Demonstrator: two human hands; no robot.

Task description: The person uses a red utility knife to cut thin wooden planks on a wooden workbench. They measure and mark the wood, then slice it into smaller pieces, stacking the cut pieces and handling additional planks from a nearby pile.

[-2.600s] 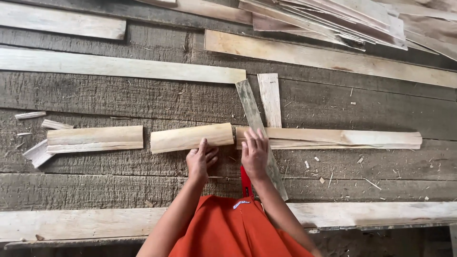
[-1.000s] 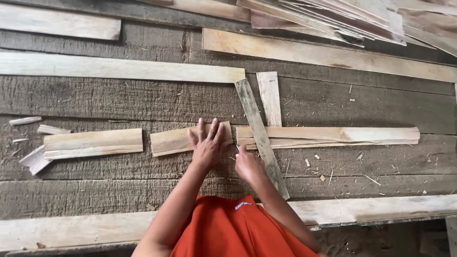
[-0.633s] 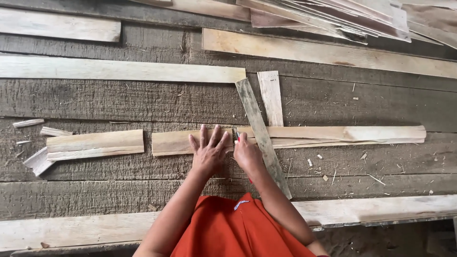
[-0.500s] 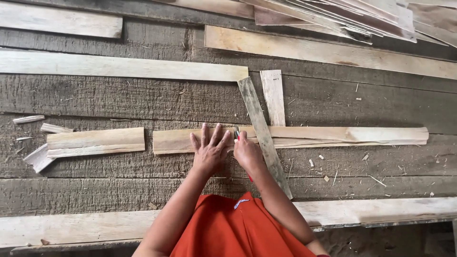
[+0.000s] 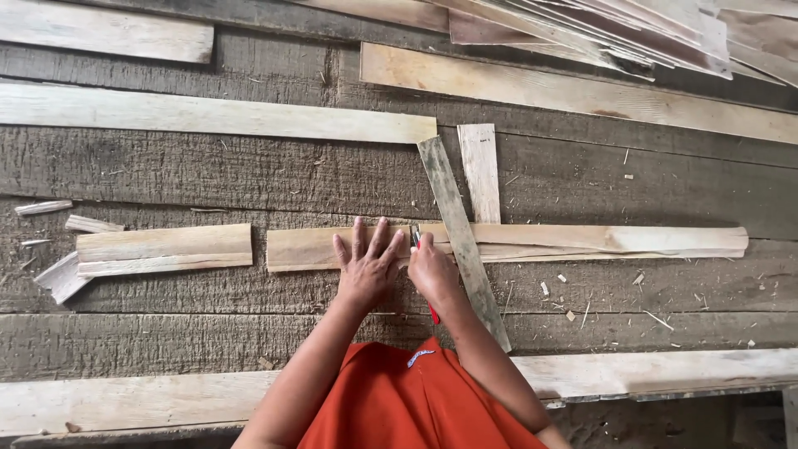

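Note:
My left hand [image 5: 366, 270] lies flat with its fingers spread on the left part of a long pale wood strip [image 5: 598, 241]. That strip runs across dark weathered planks. Just to the right, my right hand [image 5: 432, 270] grips a red-handled cutter [image 5: 416, 235]. Its blade tip rests on the strip. A narrow grey slat [image 5: 453, 199] lies slanted over the strip, touching the right side of my right hand. My orange sleeves fill the bottom middle.
A shorter pale piece [image 5: 162, 248] lies left of the strip, with scraps [image 5: 58, 278] beyond it. A long pale board [image 5: 208, 112] and a short upright slat [image 5: 480, 170] lie behind. Thin sheets [image 5: 598, 25] are piled at the top right. Chips litter the right.
My left hand has moved up from below the strip and spread flat on it. My right hand drew back towards me, then returned to the strip beside the grey slat.

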